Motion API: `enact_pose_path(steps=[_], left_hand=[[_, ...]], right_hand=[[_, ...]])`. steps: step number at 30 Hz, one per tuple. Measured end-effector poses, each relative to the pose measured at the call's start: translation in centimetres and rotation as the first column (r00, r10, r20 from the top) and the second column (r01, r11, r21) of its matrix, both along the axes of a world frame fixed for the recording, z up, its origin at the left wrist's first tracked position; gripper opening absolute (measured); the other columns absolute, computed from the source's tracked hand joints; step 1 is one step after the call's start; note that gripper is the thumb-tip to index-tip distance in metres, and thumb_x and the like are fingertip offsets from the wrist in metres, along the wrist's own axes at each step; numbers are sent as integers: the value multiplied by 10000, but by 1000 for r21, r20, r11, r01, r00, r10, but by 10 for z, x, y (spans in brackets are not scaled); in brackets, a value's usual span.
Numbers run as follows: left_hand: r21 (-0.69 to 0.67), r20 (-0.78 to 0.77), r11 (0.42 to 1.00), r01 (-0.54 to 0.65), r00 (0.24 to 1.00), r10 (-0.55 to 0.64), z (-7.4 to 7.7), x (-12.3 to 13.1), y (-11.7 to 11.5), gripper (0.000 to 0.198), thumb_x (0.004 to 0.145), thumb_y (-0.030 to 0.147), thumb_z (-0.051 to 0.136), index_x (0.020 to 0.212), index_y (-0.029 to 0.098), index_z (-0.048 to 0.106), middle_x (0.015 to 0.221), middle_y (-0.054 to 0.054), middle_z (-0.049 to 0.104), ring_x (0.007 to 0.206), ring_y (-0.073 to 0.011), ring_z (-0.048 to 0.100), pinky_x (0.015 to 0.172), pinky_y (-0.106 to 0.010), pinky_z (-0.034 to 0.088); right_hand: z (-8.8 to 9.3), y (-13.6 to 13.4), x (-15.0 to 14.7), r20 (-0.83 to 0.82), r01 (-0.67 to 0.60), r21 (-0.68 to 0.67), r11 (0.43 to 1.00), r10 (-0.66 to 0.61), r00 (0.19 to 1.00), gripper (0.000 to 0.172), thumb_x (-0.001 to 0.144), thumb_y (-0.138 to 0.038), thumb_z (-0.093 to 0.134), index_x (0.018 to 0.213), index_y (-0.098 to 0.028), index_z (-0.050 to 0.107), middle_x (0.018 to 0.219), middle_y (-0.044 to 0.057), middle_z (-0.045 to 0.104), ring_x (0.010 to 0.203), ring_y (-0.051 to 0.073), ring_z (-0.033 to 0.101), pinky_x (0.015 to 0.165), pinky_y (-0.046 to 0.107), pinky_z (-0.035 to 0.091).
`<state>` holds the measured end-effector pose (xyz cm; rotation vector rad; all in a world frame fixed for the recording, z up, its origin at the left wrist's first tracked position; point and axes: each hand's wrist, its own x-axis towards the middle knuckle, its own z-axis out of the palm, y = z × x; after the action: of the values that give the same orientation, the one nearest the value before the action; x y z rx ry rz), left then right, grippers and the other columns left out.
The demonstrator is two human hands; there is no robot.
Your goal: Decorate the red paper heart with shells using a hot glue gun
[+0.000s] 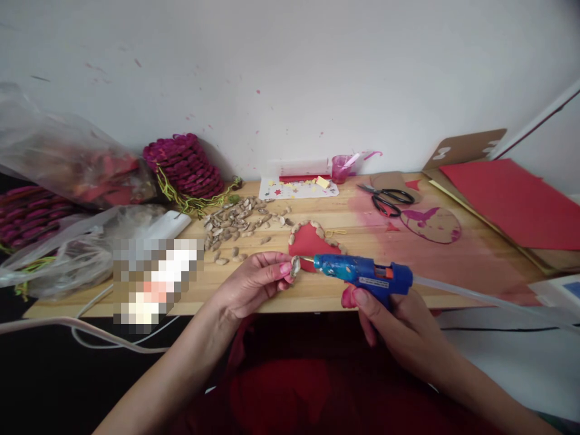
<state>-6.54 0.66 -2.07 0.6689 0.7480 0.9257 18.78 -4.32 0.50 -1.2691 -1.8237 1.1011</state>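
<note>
two bare hands sit close together just over the near edge of a wooden table point(376, 244). the left hand point(260, 281) pinches a peanut shell point(295, 267) between thumb and fingertips, its hollow side turned toward the other hand. the right hand point(385, 314) is wrapped around the grip of a blue glue gun point(362, 275), whose metal nozzle point(306, 258) points toward the left hand and ends right by the held shell; whether they touch cannot be told. a clear rod point(471, 293) trails from the gun's rear, off past the right hand.

just beyond the nozzle, between the hands, lies a red cut-out point(309, 238), with more shells set along part of its edge. a loose heap of shells point(235, 223) is spread beyond the left hand, and a magenta woven basket point(183, 166) leans farther back on that side. beyond the right hand lie black-handled scissors point(375, 193); well out to its right is a large red sheet point(516, 205).
</note>
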Motion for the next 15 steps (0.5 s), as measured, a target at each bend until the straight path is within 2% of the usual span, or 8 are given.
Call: enact_pose_path(steps=[4, 9, 15], left_hand=[[2, 68, 1000, -20, 997, 20, 3, 3, -1, 244, 662, 254, 914, 736, 110, 732, 648, -23, 621, 628, -87, 560, 572, -167, 447], [-16, 114, 998, -56, 992, 57, 2, 7, 0, 240, 686, 244, 897, 717, 122, 692, 659, -6, 595, 626, -77, 521, 574, -168, 439], [-20, 116, 995, -96, 988, 98, -1, 11, 1, 251, 686, 235, 895, 708, 121, 673, 652, 3, 591, 600, -69, 517, 570, -171, 443]], right_hand=[[-1, -2, 2, -14, 39, 13, 999, -39, 999, 398, 1009, -481, 456, 717, -232, 561, 507, -34, 560, 511, 135, 549, 506, 278, 395], [4, -8, 1, 11, -25, 53, 998, 24, 1000, 352, 1010, -443, 451, 739, -244, 556, 579, -15, 608, 537, 144, 575, 501, 277, 435], [5, -8, -1, 34, -50, 150, 987, 45, 998, 329, 1007, -356, 464, 704, -246, 528, 568, -30, 582, 521, 133, 556, 514, 273, 433]])
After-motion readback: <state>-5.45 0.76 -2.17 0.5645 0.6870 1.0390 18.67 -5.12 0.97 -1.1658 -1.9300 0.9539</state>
